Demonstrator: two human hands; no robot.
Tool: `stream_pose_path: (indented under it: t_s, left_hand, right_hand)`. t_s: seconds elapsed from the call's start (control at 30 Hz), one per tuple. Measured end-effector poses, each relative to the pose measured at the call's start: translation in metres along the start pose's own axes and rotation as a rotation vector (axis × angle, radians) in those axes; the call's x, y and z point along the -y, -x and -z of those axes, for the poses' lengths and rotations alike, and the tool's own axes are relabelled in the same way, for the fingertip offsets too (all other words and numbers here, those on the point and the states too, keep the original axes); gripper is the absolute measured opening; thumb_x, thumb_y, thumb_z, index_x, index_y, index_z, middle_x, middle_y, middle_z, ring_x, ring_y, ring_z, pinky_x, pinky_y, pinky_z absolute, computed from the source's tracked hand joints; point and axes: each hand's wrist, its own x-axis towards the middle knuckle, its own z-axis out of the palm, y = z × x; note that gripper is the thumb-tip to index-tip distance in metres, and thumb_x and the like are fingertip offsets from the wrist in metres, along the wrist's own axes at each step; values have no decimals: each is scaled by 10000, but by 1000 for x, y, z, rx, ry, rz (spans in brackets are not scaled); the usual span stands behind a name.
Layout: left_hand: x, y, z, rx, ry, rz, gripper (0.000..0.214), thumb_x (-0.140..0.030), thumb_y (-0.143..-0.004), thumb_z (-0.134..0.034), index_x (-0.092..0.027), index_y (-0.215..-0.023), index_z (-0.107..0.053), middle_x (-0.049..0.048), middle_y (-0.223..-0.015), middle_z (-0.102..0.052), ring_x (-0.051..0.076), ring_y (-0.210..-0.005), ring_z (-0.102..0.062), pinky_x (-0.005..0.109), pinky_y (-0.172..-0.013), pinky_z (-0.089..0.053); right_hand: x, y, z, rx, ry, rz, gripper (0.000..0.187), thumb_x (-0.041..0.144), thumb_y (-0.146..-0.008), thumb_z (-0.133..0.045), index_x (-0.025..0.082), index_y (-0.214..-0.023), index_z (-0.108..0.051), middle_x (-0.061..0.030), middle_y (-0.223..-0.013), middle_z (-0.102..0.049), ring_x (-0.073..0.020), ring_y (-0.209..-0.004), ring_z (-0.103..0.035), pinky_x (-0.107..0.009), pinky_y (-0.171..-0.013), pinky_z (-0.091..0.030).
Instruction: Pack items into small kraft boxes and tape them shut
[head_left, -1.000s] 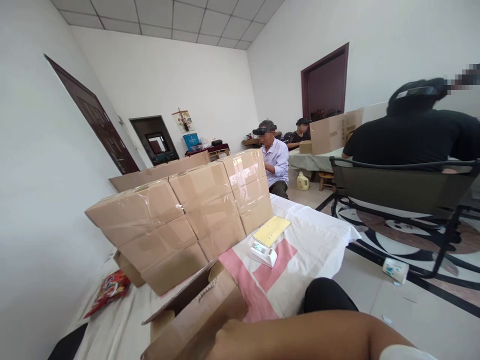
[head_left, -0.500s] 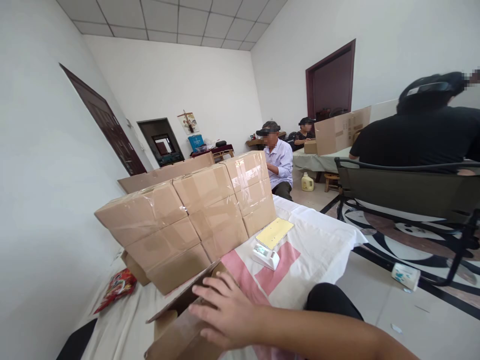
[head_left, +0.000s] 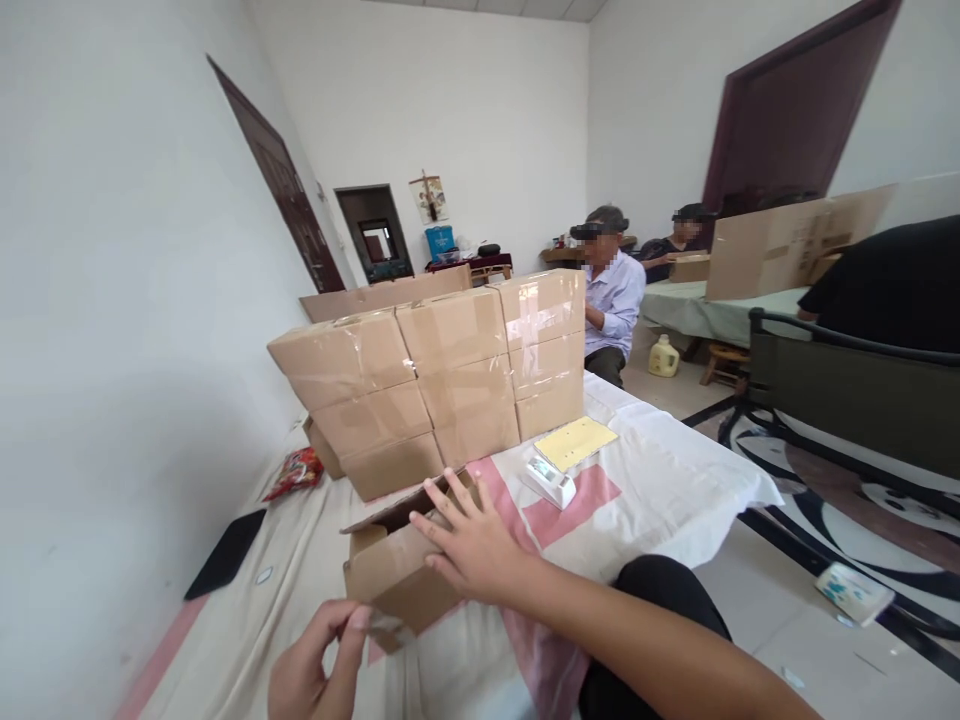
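My right hand lies with fingers spread on the top flap of a small cardboard box, pressing near its right end. Part of the box's dark inside shows behind the flap. At the box's near left corner, my left hand pinches a short strip of clear tape between thumb and forefinger. The strip reaches toward the front face of the box; whether its far end sticks there I cannot tell. Just behind stands a stack of taped cardboard boxes.
Right of the box lie a small white device and a yellow sheet on the cloth. Leftward are a red snack bag and a flat black object. A person sits behind the stack; others work at right.
My left hand has come into view at lower left with the tape strip. The view has swung right-to-left, so things sit further right; my right hand stays on the box.
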Motion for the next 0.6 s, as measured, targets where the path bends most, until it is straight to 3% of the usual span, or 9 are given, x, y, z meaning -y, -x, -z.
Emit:
stream_pose_path:
  t_s: [0.2,0.4,0.6]
  left_hand:
    - [6,-11,3,24,9,-5,334,-450,-908,-569,-209,-681,-618,-38,-523,-512,123,-487,-468,235,-495,-387]
    - [15,-20,3,38,90,61,316,-427,-938,-567,-205,-714,-586,-39,-560,-491,124,-542,-468,249,-537,-383]
    - [20,-27,1,93,163,139,302,-431,-950,-562,-205,-751,-588,-44,-565,-446,124,-558,-433,265,-556,-356]
  right_hand:
    - [-2,-3,-12,-9,68,-22,565,521,-1052,-410,324,-1581,-405,-93,-1738,-134,-438,-1586,-70,-770,-1191,-119]
    - [-3,-5,-11,-17,94,-8,539,526,-1053,-405,298,-1535,-483,-111,-1733,-160,-448,-1580,-96,-769,-1187,-122]
    - [-8,-7,-14,20,89,22,566,516,-1060,-406,238,-1548,-472,-163,-1489,-559,-400,-1471,-392,-697,-1207,-204]
